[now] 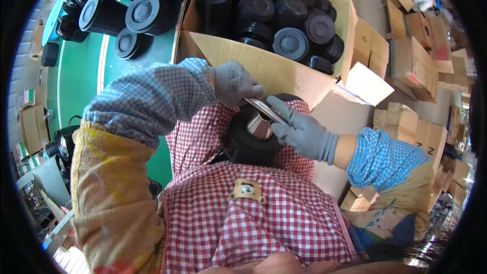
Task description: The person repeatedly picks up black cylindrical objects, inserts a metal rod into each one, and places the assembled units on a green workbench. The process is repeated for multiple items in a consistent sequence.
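Both of my hands wear grey gloves and meet over my lap. My left hand (pixel 234 84) is closed at the upper left end of a slim shiny metal tube (pixel 268 110). Around the tube's other end, the thumb and fingers of my right hand (pixel 300 128) are pinched. Just under the tube is a flared, cone-shaped metal piece (pixel 259 127), its rim partly hidden by the tube and right fingers. It stands against a black object (pixel 237 134) on my lap, whose kind I cannot make out. A red-checked apron (pixel 253 233) covers my body.
Ahead of my hands stands an open cardboard box (pixel 243 57) full of stacked black round lids. More stacks of black lids (pixel 147 14) lie on the green table (pixel 76 91) at the left. Cardboard boxes (pixel 416 68) are piled on the right.
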### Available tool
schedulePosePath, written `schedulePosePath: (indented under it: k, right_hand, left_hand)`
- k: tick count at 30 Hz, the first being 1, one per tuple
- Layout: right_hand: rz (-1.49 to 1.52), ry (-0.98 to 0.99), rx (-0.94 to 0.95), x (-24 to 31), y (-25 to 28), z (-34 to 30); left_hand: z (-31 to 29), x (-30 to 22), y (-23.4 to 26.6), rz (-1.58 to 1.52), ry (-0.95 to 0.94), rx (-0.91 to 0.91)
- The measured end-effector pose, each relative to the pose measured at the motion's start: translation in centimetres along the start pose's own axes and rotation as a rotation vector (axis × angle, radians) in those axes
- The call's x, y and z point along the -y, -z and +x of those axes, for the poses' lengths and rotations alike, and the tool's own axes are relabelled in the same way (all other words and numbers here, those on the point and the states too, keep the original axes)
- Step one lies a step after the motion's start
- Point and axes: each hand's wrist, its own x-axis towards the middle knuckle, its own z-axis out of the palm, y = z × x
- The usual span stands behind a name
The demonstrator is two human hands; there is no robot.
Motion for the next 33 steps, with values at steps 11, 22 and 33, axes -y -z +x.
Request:
schedulePosePath:
  k: [11,22,33]
  right_hand:
    - [0.387,0.341,-0.717,-5.1,2.0,-1.1]
    - [0.382,0.503,-0.654,-4.3,2.4,7.2]
    - [-0.771,0.643,-0.140,10.1,-14.8,26.2]
  left_hand:
    - [-13.5,-11.4,-9.1,0.248,-0.172,-0.654]
    - [-18.7,-12.2,-9.2,-0.240,0.376,-0.755]
    - [-42.5,8.6,-17.7,-1.360,0.877,-2.330]
